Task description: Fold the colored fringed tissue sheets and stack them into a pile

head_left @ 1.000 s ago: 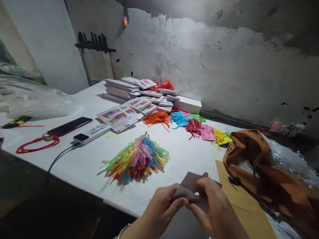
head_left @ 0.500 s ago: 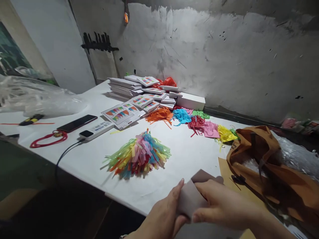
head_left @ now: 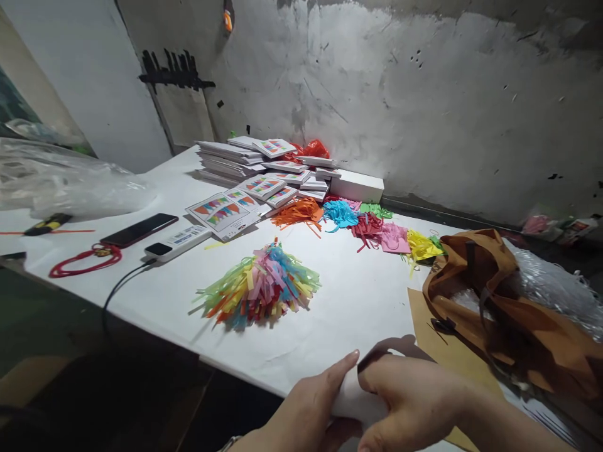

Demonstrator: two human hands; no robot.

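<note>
At the bottom edge of the view, both my hands hold a folded piece of pale paper point(head_left: 355, 395) over the near edge of the white table point(head_left: 358, 301). My left hand point(head_left: 306, 411) grips its left side, thumb on top. My right hand point(head_left: 414, 398) closes over its right side, fingers curled round it. Most of the paper is hidden between the hands. A heap of mixed coloured paper strips point(head_left: 261, 285) lies on the table just beyond my left hand.
Stacks of printed cards point(head_left: 257, 169) and a white box point(head_left: 357, 186) sit at the back, with sorted coloured strip piles point(head_left: 358, 223) before them. A phone point(head_left: 139, 230), a remote-like device point(head_left: 178, 242) and a red cord point(head_left: 82, 262) lie left. A brown cloth bag point(head_left: 499, 307) lies right.
The paper has been drawn closer and lower between my hands, now mostly covered. My right hand has closed further over it. The view has tilted slightly.
</note>
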